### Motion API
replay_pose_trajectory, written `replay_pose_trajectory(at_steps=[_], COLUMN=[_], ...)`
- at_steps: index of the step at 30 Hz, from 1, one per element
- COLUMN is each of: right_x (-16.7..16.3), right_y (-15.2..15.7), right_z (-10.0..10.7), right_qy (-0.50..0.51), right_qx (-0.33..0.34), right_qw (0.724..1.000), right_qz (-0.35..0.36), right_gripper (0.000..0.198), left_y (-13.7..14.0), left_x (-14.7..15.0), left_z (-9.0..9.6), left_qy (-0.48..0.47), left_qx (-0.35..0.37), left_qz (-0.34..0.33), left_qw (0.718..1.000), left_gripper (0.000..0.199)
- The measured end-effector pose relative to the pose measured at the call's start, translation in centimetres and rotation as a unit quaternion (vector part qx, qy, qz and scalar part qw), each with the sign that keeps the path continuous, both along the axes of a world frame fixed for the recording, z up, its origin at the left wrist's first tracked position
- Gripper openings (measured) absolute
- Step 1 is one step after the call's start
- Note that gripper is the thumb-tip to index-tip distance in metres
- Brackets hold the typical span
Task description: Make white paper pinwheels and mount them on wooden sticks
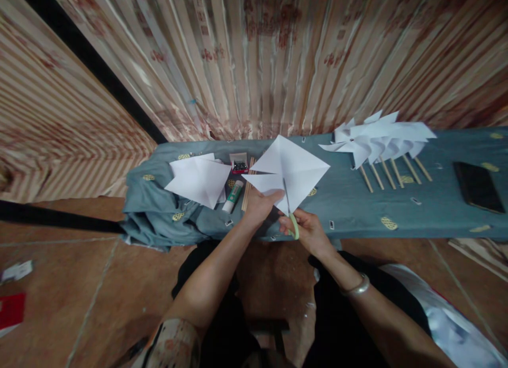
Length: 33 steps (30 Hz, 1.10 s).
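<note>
My left hand (pixel 260 205) pinches the near left part of a creased white paper square (pixel 304 169), which is held up over the cloth. One slit runs into the square from its left side. In my right hand (pixel 311 230) are scissors (pixel 294 225) with light green handles. Their blades lie at the paper's near corner and point toward its middle. Left of my left hand lie a glue stick (pixel 233 197), a small red box of dark pins (pixel 239 164) and several wooden sticks (pixel 246 194), partly hidden by the paper.
More white paper sheets (pixel 198 178) lie at the left of the narrow cloth-covered bench (pixel 357 220). Several paper pinwheels (pixel 381 143) on wooden sticks rest at the right, with a black phone (pixel 478 187) beyond them. A striped curtain (pixel 262 55) hangs along the far edge.
</note>
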State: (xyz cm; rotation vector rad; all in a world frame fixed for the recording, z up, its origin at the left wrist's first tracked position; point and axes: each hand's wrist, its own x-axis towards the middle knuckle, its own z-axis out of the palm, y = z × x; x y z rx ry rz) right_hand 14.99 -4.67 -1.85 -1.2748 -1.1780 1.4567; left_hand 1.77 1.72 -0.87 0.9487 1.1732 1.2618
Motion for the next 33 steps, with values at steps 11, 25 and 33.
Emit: replay_pose_trajectory(at_steps=[11,25,33], right_x=[0.0,4.5,8.9], right_y=[0.0,0.1,2.2], right_z=[0.2,1.6,2.0], right_qy=[0.007,-0.057,-0.049], right_qx=[-0.009,-0.086,-0.012], right_qw=[1.000,0.979,0.995], right_qz=[0.001,0.174,-0.082], right_gripper=[0.046,0.048,0.057], left_y=[-0.1,2.0,0.8], left_x=[0.1,-2.5,-2.8], left_z=[-0.1,0.2,0.0], left_qy=[-0.029,-0.072,0.061], left_qx=[-0.003,0.044,0.050], left_qz=[-0.007,0.083,-0.024], left_qw=[1.000,0.993,0.997], left_gripper=[0.024,0.030,0.029])
